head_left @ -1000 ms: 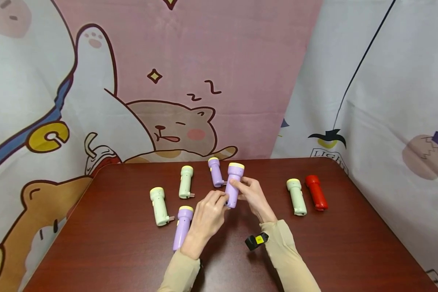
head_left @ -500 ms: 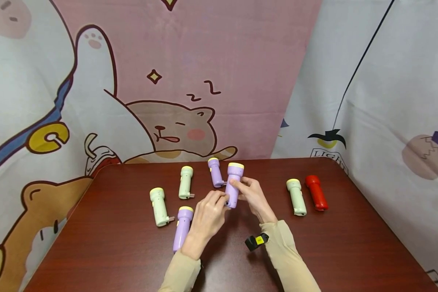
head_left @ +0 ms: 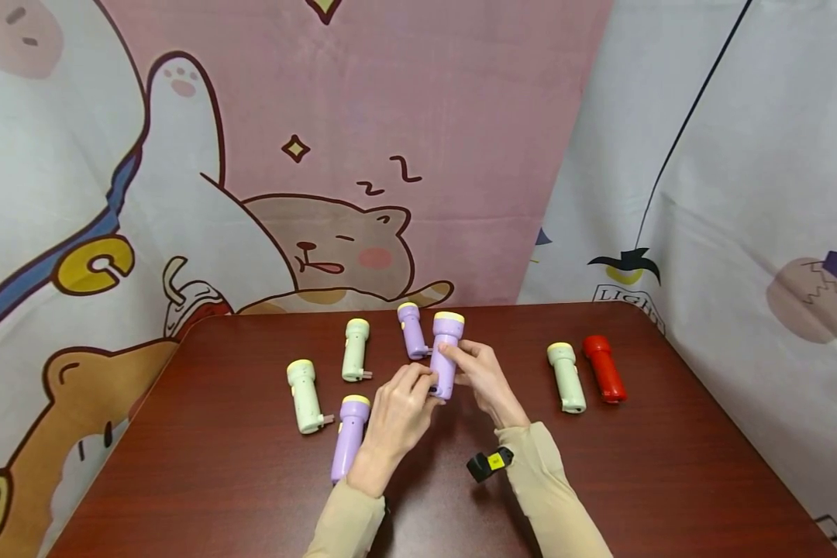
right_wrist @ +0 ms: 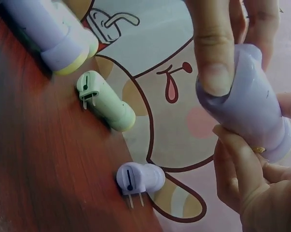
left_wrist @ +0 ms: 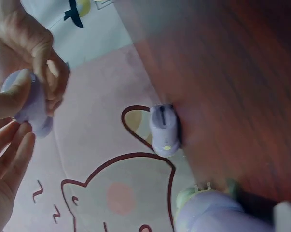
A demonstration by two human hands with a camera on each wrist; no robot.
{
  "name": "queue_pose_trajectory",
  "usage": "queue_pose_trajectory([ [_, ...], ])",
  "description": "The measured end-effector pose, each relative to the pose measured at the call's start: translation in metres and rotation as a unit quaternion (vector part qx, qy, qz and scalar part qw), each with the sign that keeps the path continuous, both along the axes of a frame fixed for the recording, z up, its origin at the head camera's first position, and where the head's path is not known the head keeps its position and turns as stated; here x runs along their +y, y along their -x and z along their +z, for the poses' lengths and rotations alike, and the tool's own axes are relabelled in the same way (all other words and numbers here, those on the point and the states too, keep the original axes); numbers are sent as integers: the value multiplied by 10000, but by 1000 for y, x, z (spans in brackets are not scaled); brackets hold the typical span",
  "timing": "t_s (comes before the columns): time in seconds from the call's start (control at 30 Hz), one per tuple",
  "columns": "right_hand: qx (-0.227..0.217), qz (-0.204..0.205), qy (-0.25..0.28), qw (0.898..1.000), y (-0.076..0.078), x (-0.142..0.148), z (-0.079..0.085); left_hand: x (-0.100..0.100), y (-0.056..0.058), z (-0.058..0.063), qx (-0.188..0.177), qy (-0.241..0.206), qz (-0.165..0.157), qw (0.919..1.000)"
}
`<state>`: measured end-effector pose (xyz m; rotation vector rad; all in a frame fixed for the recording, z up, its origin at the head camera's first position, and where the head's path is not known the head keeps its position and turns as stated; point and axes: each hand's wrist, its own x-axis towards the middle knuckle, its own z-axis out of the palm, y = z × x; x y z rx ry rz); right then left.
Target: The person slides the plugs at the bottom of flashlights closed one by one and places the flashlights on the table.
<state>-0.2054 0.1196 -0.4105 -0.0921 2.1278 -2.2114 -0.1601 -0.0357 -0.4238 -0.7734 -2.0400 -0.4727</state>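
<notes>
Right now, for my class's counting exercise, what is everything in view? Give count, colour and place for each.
Held flashlight: one, purple, mid-scene
Purple flashlights: two more, purple, one behind it, one nearer on its left
Green flashlights: three, pale green, two at left, one at right
Red flashlight: one, red, far right
Table: one, reddish brown, beneath
Backdrop: at least one sheet, pink and white with cartoons, behind
Black device: one, black with yellow label, by right wrist
Sleeves: two, beige, on forearms
Left hand: one, bare, at held flashlight's base
Right hand: one, bare, gripping its body
</notes>
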Motion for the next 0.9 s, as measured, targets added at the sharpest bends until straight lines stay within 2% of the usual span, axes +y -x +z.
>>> queue_pose_trajectory([
  [0.9,-178,111,29,9998,0,2,1,3,-3,0,-46,28,-7,10000],
])
